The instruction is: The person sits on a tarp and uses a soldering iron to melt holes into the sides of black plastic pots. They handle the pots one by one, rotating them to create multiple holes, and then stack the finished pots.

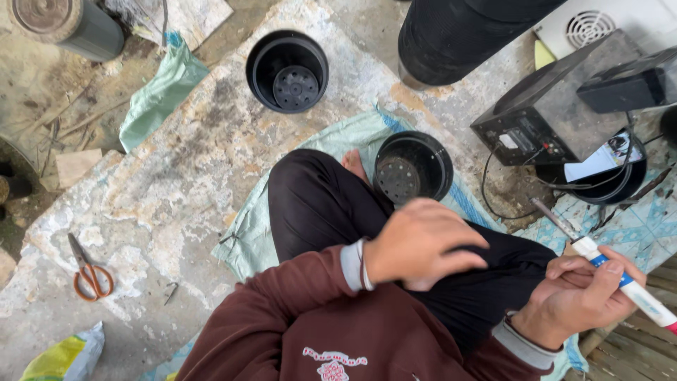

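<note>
Soldering iron (620, 279) sat pinched in my right hand (575, 296); my left hand (419, 243), fingers curled together, rested on my knee near a black pot (412, 167).

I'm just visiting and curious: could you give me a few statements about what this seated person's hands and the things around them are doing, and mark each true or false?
1. The right hand holds a white pen-shaped tool with a blue band and a metal tip. True.
2. The left hand grips the orange-handled scissors. False: the scissors lie alone on the stained concrete floor, far from both hands.
3. Two empty round black plastic pots stand ahead of the person, one near and one farther. True.
4. The near pot is filled with soil. False: its perforated bottom shows.
5. The left hand rests over the person's dark trouser leg. True.
</note>
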Demonstrator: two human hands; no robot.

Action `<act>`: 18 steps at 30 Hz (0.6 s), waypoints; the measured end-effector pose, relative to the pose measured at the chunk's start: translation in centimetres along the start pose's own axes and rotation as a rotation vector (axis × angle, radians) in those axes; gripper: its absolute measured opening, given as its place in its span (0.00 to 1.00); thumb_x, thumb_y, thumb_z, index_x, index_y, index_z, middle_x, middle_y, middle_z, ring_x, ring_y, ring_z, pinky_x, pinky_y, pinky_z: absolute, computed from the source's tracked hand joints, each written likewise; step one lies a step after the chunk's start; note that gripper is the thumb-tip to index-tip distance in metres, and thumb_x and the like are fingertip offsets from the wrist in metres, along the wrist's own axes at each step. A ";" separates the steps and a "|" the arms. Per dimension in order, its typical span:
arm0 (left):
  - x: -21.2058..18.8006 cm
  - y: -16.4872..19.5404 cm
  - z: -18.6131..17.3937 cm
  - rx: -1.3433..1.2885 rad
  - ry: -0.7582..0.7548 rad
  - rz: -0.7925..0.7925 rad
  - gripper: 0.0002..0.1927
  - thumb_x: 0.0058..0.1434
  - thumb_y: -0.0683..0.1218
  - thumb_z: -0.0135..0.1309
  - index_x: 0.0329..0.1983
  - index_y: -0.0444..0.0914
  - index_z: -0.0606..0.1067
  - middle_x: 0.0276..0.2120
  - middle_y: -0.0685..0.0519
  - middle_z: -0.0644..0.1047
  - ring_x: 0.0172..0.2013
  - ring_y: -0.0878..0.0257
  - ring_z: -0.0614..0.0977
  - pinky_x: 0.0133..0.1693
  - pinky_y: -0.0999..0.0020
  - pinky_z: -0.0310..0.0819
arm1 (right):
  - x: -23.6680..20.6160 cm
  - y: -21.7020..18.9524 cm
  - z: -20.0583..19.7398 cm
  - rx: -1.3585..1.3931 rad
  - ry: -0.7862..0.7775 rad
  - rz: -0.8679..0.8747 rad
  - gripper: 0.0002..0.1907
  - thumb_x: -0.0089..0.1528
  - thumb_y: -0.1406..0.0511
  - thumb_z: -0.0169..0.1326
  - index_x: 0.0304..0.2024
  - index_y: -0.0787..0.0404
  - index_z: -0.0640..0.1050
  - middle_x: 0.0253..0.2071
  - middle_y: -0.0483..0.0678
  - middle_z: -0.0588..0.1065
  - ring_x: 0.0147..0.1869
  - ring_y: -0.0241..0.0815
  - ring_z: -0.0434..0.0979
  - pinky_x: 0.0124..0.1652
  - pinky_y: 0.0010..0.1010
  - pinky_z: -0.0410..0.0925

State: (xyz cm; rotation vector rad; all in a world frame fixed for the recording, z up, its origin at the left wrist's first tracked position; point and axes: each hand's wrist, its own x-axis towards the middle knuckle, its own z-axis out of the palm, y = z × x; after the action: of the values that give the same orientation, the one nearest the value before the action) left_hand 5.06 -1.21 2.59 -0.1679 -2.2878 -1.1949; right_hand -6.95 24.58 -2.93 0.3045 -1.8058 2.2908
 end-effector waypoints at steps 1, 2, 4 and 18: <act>0.5 2.1 -0.5 -0.108 0.016 0.114 0.10 0.64 0.55 0.63 0.39 0.47 0.81 0.38 0.61 0.83 0.41 0.64 0.85 0.45 0.69 0.74 | 0.0 -0.1 -0.2 -0.011 -0.004 0.009 0.12 0.82 0.63 0.47 0.52 0.68 0.68 0.26 0.57 0.69 0.21 0.44 0.64 0.24 0.29 0.60; 0.8 3.9 -1.0 -0.213 0.065 0.213 0.09 0.66 0.54 0.63 0.39 0.46 0.82 0.38 0.60 0.82 0.43 0.64 0.85 0.46 0.69 0.74 | 0.2 -0.2 -0.2 -0.040 -0.001 0.012 0.13 0.82 0.62 0.48 0.52 0.68 0.69 0.26 0.56 0.68 0.21 0.43 0.63 0.23 0.29 0.59; 1.6 6.1 -2.1 -0.370 0.086 0.369 0.08 0.69 0.50 0.60 0.40 0.42 0.81 0.39 0.58 0.82 0.45 0.62 0.85 0.48 0.68 0.76 | 0.4 -0.1 -0.3 -0.054 -0.013 -0.017 0.14 0.82 0.61 0.48 0.51 0.69 0.69 0.26 0.57 0.68 0.20 0.43 0.62 0.24 0.30 0.58; 4.6 7.3 -4.5 -0.615 -0.003 0.369 0.12 0.70 0.53 0.56 0.38 0.41 0.81 0.40 0.58 0.82 0.47 0.61 0.86 0.47 0.67 0.76 | -0.2 0.2 -1.0 0.011 0.018 -0.006 0.13 0.83 0.64 0.47 0.50 0.71 0.69 0.27 0.57 0.70 0.22 0.43 0.65 0.25 0.29 0.61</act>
State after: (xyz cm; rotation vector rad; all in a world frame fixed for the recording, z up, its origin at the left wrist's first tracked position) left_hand 5.56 -1.02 12.29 -0.7771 -1.7160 -1.6390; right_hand -6.87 25.53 -3.39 0.2899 -1.7817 2.2933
